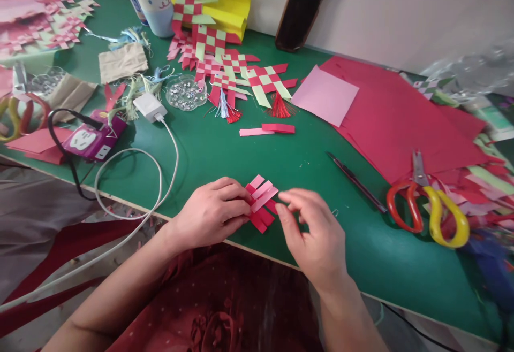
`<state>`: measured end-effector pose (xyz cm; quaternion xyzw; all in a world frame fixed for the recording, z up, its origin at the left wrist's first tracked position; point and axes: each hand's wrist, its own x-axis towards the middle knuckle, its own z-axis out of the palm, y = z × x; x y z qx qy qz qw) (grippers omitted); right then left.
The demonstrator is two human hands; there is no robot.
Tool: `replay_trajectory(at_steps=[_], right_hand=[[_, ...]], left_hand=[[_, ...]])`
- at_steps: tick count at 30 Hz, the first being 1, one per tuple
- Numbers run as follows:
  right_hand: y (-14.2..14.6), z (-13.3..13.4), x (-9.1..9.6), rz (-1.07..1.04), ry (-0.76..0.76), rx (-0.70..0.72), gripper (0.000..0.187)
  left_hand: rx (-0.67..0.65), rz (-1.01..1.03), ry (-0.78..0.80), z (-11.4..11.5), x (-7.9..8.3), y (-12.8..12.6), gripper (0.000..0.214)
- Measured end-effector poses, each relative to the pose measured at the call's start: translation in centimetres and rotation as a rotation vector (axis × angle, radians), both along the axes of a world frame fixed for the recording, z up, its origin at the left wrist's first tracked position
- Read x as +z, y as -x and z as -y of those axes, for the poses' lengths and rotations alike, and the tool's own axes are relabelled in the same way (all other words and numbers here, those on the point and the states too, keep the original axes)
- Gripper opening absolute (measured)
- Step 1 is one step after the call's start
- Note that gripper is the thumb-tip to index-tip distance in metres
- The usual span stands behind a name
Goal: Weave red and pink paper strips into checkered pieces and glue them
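Note:
A small weave of red and pink paper strips (pixel 264 198) lies near the front edge of the green table. My left hand (pixel 214 210) presses down on its left side, fingers together and covering part of the strips. At the weave's right edge is my right hand (pixel 313 229), with its fingers curled and the thumb and index tips slightly apart beside the strip ends. I see nothing between them. Beyond my hands, a loose pink strip (pixel 254 132) and a red strip (pixel 281 128) overlap on the table.
To the right lie a craft knife (pixel 357 183), scissors (pixel 428 202), red paper sheets (pixel 401 122) and a pink square (pixel 325 95). Finished woven paper fish (pixel 267 79) and a bead tray (pixel 187 93) sit behind. A white cable (pixel 161 175) loops at left near a purple power socket (pixel 94 138).

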<state>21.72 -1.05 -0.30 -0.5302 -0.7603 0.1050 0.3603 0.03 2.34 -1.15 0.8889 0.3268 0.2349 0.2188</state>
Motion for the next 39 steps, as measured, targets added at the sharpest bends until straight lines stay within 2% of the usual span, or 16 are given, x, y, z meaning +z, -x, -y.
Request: replay_trajectory(at_steps=[3, 5, 11, 27, 33, 39], right_hand=[[0.0, 1.4, 0.3, 0.072, 0.037, 0.181, 0.015], [0.1, 2.1, 0.2, 0.112, 0.081, 0.211, 0.015], [0.3, 2.8, -0.5, 0.145, 0.107, 0.194, 0.016], [0.2, 2.9, -0.7, 0.128, 0.089, 0.189, 0.016], [0.3, 2.9, -0.6, 0.134, 0.085, 0.195, 0.016], [0.1, 2.8, -0.5, 0.105, 0.1, 0.198, 0.015]], left_hand=[[0.009, 0.02, -0.01, 0.0, 0.0, -0.1, 0.013], [0.011, 0.021, -0.011, 0.0, 0.0, -0.1, 0.013], [0.005, 0.004, -0.009, 0.0, 0.1, -0.1, 0.009], [0.044, -0.029, -0.036, 0.3, -0.1, -0.4, 0.011], [0.018, -0.007, -0.009, 0.0, 0.4, -0.5, 0.013], [0.069, -0.052, -0.051, 0.2, 0.7, -1.3, 0.011]])
